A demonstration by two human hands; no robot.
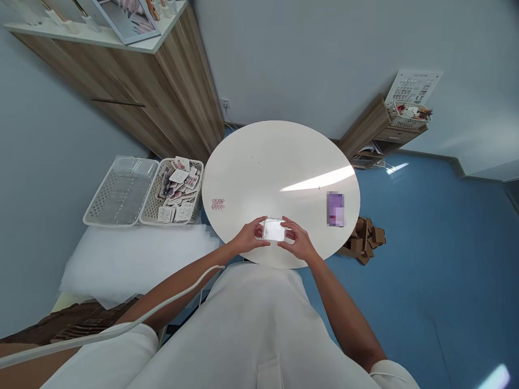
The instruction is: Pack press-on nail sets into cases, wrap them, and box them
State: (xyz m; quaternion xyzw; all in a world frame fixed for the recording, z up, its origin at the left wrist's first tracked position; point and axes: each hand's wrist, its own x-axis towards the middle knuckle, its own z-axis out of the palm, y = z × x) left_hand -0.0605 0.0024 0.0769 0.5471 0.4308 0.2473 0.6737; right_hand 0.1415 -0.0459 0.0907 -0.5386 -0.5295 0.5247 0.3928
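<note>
Between both hands, over the near edge of the round white table [251, 146], is a small clear, shiny rectangular case [274, 230]. My left hand [249, 236] grips its left side, thumb below and fingers above. On the right side my right hand [299, 240] holds it the same way. Glare whitens the case, so I cannot tell what is inside. A small card with rows of pinkish pieces [218, 204] lies on the table to the left. Toward the right edge rests a blurred purple rectangular item [335, 209].
Left of the table stand a white basket full of printed cards [178, 189] and a basket of clear plastic cases [124, 192]. White sheeting [138, 254] lies below them. Cardboard boxes [363, 240] sit on the floor at right. A wooden cabinet [162, 92] stands behind left. A white cable [162, 300] crosses my left arm.
</note>
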